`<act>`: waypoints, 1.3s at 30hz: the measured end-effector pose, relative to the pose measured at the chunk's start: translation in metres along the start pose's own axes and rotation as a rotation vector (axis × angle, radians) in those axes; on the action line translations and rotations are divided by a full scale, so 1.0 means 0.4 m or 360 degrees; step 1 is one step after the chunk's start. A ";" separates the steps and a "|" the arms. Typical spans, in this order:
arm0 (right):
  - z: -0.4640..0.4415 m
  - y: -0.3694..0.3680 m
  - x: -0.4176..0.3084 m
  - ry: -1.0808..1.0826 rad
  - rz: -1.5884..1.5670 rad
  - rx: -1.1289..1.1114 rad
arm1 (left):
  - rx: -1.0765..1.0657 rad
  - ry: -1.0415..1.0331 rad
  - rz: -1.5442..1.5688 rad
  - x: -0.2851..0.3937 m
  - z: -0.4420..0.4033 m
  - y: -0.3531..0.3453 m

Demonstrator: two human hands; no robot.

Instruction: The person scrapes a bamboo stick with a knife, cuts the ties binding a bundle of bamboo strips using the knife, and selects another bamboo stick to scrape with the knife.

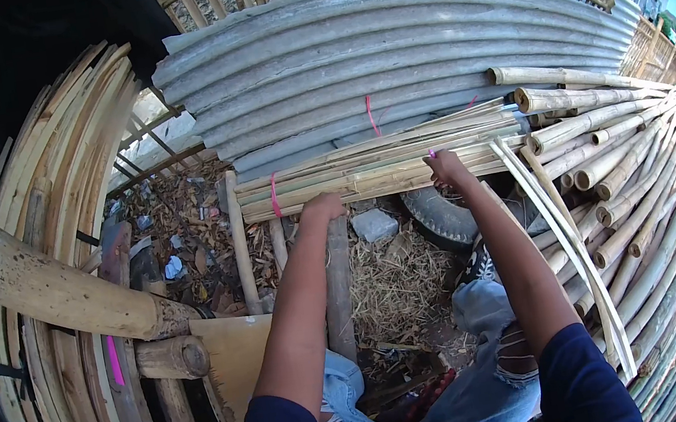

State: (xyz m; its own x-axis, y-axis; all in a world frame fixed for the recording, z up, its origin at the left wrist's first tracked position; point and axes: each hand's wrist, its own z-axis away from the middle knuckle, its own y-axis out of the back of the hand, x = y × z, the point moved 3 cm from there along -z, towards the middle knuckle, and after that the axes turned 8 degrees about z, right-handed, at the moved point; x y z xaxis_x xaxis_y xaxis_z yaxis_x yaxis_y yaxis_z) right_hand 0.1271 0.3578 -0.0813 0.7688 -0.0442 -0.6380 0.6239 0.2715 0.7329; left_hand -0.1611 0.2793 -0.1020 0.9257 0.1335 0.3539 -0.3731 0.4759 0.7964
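A bundle of split bamboo slats [375, 167] lies crosswise in front of me, with a pink tie [274, 194] around its left part. My left hand [324, 206] is at the bundle's near edge, right of that tie, with its fingers curled against the slats. Farther right, my right hand [446, 168] is closed over the bundle. A small bit of pink string [432, 153] shows at its fingers, the rest being hidden by the hand.
Stacked bamboo poles [606, 147] fan out on the right, with loose pale strips [572, 247] leaning before them. Corrugated metal sheets [384, 49] stand behind. A thick bamboo post [53, 277] and upright slats [59, 164] are at left. A tyre [440, 218] and a stone block [374, 225] sit below.
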 end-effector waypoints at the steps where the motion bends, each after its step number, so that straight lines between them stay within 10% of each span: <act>1: -0.029 -0.009 0.061 -0.0005 0.0016 -0.0017 | 0.0047 0.0042 0.0144 -0.007 -0.015 -0.021; 8: -0.096 -0.041 0.272 -0.0164 0.0468 0.0390 | 0.0234 0.0045 0.0577 -0.105 -0.209 -0.222; 11: -0.120 -0.093 0.357 -0.0670 -0.1283 0.0393 | -0.0023 0.0373 0.2133 -0.051 -0.193 -0.239; 18: -0.121 -0.178 0.307 -0.0648 -0.2104 0.0461 | 0.0165 0.0470 0.3406 -0.026 -0.236 -0.298; 39: -0.105 -0.202 0.268 -0.0687 -0.1826 0.0305 | 0.0478 0.0389 0.4131 -0.057 -0.280 -0.265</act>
State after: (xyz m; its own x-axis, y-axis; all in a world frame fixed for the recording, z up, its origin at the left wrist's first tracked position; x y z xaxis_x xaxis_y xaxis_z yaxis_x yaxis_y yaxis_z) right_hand 0.1532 0.3717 -0.2190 -0.2743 -0.4859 -0.8299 0.9490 -0.2763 -0.1519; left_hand -0.1355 0.3234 -0.2494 -0.9821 -0.0145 0.1878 -0.1303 -0.6674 -0.7332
